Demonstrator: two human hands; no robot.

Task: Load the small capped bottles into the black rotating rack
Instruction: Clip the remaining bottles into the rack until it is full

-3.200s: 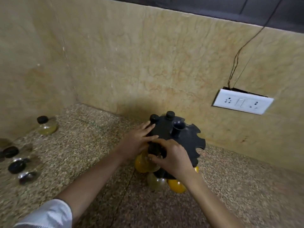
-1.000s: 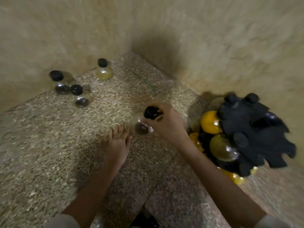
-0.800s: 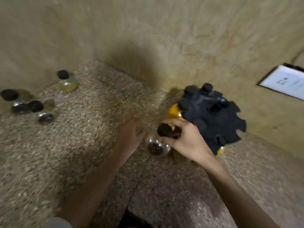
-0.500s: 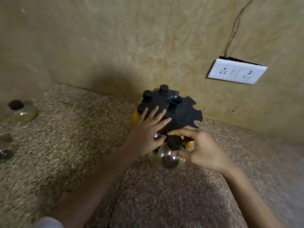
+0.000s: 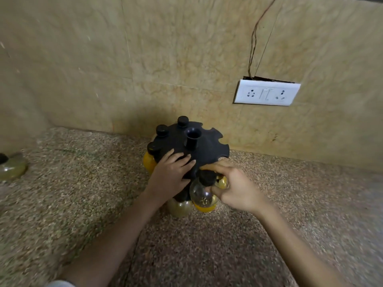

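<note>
Black round notched rotating rack [image 5: 207, 150] is stood on the speckled brown granite counter [image 5: 83, 204], close to the beige marble-look wall [image 5: 186, 59]. Left hand [image 5: 169, 177] is laid flat on the rack's top disc, fingers straight and spread, nothing gripped. Right hand [image 5: 238, 189] is closed in a pinch on a clear round bottle with a black cap [image 5: 200, 194]: thumb is set against the neck side, index finger is curled over the cap. That bottle is held at the near rim of the top disc, cap level with the disc edge, body hanging just below it. Whether the neck is seated in a notch cannot be told, as the spot is covered by fingers. Three black caps [image 5: 162, 130] are seen standing up through notches on the far-left side of the disc, near the central black tube [image 5: 191, 137]. A yellow-filled round bottle [image 5: 148, 162] is hung under the left rim, just beside the left hand. Lower down, a pale olive round bottle [image 5: 179, 207] and an orange-filled round bottle [image 5: 205, 208] are seen directly below the pinched bottle. Cut-out notches [image 5: 224, 151] are seen along the right rim. One loose pale yellow capped bottle [image 5: 11, 167] is left on the counter at the far left frame edge, well apart from the rack, partly cut off. A white socket plate [image 5: 266, 93] is mounted on the wall up right, with a thin dark wire [image 5: 253, 38] run upward from it.
</note>
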